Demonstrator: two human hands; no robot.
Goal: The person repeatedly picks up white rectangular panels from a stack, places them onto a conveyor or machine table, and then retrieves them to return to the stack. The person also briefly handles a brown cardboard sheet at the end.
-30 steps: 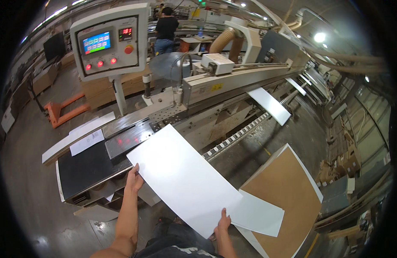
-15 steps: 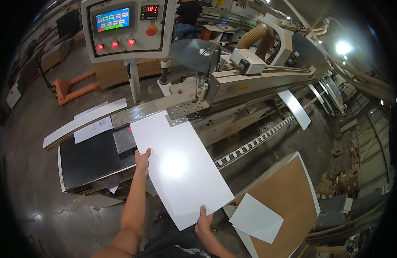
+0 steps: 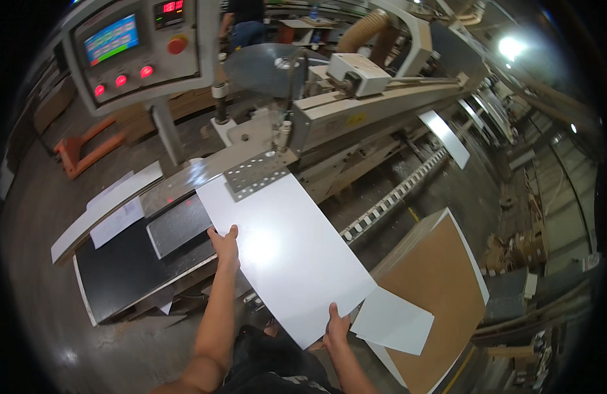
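Note:
A white rectangular panel (image 3: pixel 297 262) is held flat between my two hands, its far end lying under a perforated metal plate (image 3: pixel 251 178) on a long woodworking machine (image 3: pixel 369 125). My left hand (image 3: pixel 226 248) grips the panel's left edge, thumb on top and fingers beneath. At the near right corner, my right hand (image 3: pixel 336 326) grips the edge with its thumb above; the other fingers are mostly hidden below. A dark metal support plate (image 3: pixel 179 226) lies left of the panel.
A control box (image 3: pixel 139 52) stands far left. White strips (image 3: pixel 106 210) and papers rest on a black-topped table (image 3: pixel 139 276). At right, smaller white panels (image 3: pixel 395 322) lie on a brown-topped stack (image 3: pixel 441 282). A roller track (image 3: pixel 395 197) runs alongside the machine. Another person (image 3: pixel 246 23) stands behind.
The panel has moved right along the machine, with more of its far edge under the perforated plate. Both hands have moved with it, keeping their grip. The view has turned slightly.

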